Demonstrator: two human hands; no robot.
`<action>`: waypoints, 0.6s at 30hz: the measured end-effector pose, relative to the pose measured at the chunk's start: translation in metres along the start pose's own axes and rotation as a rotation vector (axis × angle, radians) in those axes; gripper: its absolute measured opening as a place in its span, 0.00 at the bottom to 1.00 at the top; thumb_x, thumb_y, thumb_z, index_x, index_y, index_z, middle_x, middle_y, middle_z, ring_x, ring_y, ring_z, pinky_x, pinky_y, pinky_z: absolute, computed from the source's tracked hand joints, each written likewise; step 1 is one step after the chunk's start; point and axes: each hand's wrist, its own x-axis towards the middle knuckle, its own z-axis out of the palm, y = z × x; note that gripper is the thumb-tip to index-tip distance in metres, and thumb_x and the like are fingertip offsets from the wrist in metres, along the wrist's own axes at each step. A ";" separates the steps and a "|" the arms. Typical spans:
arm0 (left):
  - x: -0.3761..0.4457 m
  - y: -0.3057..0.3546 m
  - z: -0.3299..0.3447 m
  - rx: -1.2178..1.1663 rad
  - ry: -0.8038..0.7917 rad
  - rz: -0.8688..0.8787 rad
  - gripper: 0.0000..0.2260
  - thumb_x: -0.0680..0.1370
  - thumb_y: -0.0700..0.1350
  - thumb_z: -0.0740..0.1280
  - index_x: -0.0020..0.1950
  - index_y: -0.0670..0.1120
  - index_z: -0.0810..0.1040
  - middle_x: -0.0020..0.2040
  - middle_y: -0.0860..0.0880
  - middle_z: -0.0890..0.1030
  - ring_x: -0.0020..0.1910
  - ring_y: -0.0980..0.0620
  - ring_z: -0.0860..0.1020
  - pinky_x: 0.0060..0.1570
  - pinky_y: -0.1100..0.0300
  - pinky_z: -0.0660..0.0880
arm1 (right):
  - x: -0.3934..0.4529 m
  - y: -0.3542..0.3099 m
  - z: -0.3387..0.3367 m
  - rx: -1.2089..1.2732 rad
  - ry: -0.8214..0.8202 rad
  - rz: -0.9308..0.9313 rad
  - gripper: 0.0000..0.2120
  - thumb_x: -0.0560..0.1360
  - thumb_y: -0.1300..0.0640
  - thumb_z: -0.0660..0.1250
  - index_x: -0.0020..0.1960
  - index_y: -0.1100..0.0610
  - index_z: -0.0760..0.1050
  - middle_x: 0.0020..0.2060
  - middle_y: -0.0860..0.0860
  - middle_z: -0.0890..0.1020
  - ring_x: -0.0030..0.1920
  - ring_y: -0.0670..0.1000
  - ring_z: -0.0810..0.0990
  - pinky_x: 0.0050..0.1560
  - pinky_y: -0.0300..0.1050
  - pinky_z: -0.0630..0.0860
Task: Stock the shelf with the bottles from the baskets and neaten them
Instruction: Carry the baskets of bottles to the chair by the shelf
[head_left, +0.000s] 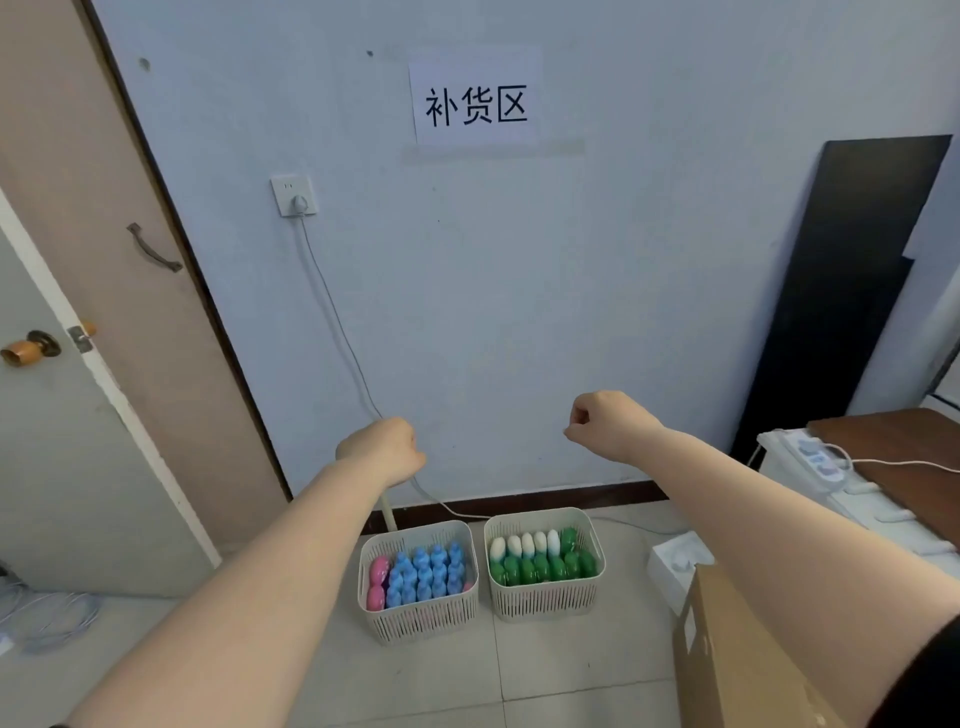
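Fingers curl into loose fists on our left hand (384, 449) and right hand (605, 423), holding nothing, raised before the wall. Below on the floor, the left basket (418, 621) packs pink and blue bottles (423, 574) upright; the right basket (543, 597) holds white and green bottles (540, 564).

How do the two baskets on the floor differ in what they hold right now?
The left basket holds mostly blue bottles with pink bottles at its left edge; the right basket holds green bottles with a row of white bottles at the back. The left basket sits slightly nearer the camera. Both are pale slotted baskets, packed full, standing side by side near the wall.
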 end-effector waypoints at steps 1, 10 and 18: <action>0.019 -0.001 0.003 0.001 0.001 0.001 0.05 0.73 0.41 0.61 0.37 0.47 0.73 0.38 0.49 0.73 0.39 0.49 0.72 0.33 0.62 0.62 | 0.016 0.001 0.002 0.002 0.000 0.012 0.04 0.76 0.55 0.61 0.46 0.55 0.72 0.44 0.50 0.76 0.47 0.53 0.76 0.45 0.46 0.73; 0.162 -0.006 -0.003 -0.004 0.006 0.062 0.06 0.73 0.42 0.60 0.42 0.46 0.77 0.42 0.49 0.76 0.42 0.49 0.75 0.35 0.63 0.64 | 0.140 -0.002 0.003 0.049 0.034 0.094 0.04 0.76 0.56 0.61 0.46 0.56 0.72 0.44 0.49 0.76 0.46 0.53 0.75 0.45 0.46 0.73; 0.253 0.011 0.031 -0.051 -0.085 0.053 0.06 0.74 0.43 0.59 0.40 0.46 0.75 0.41 0.49 0.76 0.40 0.49 0.74 0.34 0.63 0.64 | 0.226 0.034 0.038 0.147 -0.027 0.155 0.05 0.76 0.56 0.61 0.47 0.58 0.73 0.41 0.50 0.75 0.43 0.52 0.73 0.42 0.44 0.70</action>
